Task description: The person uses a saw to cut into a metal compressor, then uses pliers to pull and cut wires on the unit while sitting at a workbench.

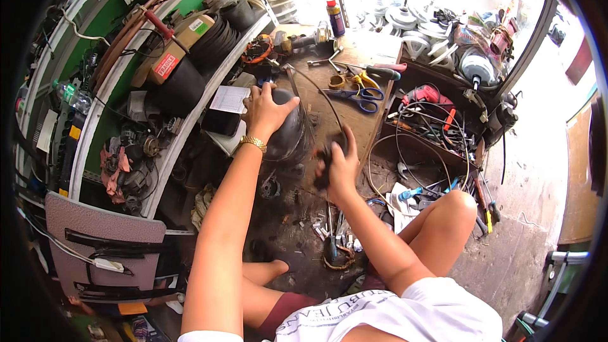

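- So the left hand (265,111) was spread wide, clamped over a dark rounded motor housing (288,130) on the wooden bench (354,123).
- Right hand (339,161) was curled tight round a small black part (323,174) just beside the housing.
- Risk: housing could've rolled off, being round.
- Both arms reached forward, elbows bent.
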